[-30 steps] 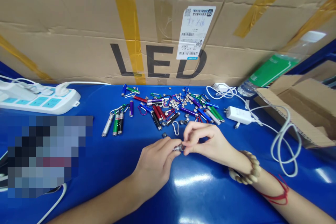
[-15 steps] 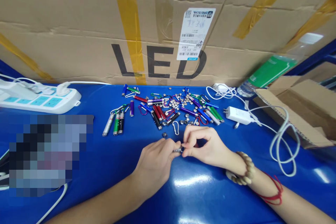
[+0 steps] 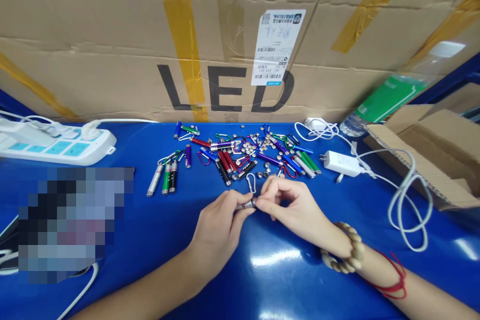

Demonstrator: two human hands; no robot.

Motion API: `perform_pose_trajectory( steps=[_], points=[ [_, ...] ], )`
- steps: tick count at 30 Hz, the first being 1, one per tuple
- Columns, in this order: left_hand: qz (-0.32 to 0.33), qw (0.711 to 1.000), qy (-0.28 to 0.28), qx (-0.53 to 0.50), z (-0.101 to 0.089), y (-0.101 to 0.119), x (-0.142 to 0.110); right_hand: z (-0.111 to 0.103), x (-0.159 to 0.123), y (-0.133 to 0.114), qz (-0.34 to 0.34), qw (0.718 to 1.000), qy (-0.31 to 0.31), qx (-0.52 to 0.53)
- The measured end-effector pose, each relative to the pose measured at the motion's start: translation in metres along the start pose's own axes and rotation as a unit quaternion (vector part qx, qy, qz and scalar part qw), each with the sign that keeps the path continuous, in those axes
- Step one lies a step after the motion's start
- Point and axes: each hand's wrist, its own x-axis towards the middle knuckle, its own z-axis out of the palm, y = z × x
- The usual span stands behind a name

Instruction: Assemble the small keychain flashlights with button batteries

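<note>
Spreading across the lower half, a blue table (image 3: pixel 150 232) runs back to a big cardboard box (image 3: pixel 112 35) marked "LED". A smaller open box (image 3: pixel 446 130) sits at the right, a white power strip (image 3: pixel 86 155) at the far left, and a tilted bottle (image 3: pixel 392 97) with a green label stands beside the open box. The left hand (image 3: pixel 221 225) is closed, thumb and fingers around a small silver tube (image 3: pixel 246 205) just above the table's middle. The right hand (image 3: pixel 292 205) pinches the tube's right end between thumb and forefinger; whether those fingertips also hold a separate part, I cannot tell. A white charger (image 3: pixel 342 163) lies right of the coloured tubes (image 3: pixel 270 160). Just beyond the fingertips lies a silver clip (image 3: pixel 251 183); smallest are the round metal discs (image 3: pixel 248 147), scattered among the coloured tubes.
</note>
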Motion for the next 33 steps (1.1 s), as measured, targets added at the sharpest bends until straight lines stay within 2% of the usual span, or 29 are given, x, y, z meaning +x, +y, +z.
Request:
perform_pose_trajectory(
  steps=[3,6,9,13,21,27,33],
  points=[
    [-0.006,1.000,0.007,0.022,-0.005,-0.001,0.006,-0.006,0.003,0.000,-0.040,0.995,0.035,-0.083],
    [0.004,0.994,0.014,0.105,-0.011,-0.005,0.014,-0.013,0.006,0.002,-0.100,0.974,0.063,-0.193],
    [0.016,0.986,0.018,0.168,-0.014,-0.011,0.019,-0.016,0.005,0.005,-0.156,0.937,0.035,-0.311],
    [0.048,0.986,0.017,0.162,-0.014,-0.017,0.021,-0.015,0.001,0.008,-0.195,0.892,-0.022,-0.407],
    [0.064,0.986,0.055,0.146,-0.021,-0.016,0.028,-0.017,0.003,0.015,-0.175,0.875,-0.040,-0.449],
    [0.028,0.987,0.039,0.151,-0.023,-0.022,0.031,-0.016,0.004,0.011,-0.176,0.874,-0.028,-0.452],
    [-0.005,0.988,0.019,0.155,-0.019,-0.020,0.028,-0.027,0.010,0.009,-0.141,0.881,0.052,-0.449]
  ],
)
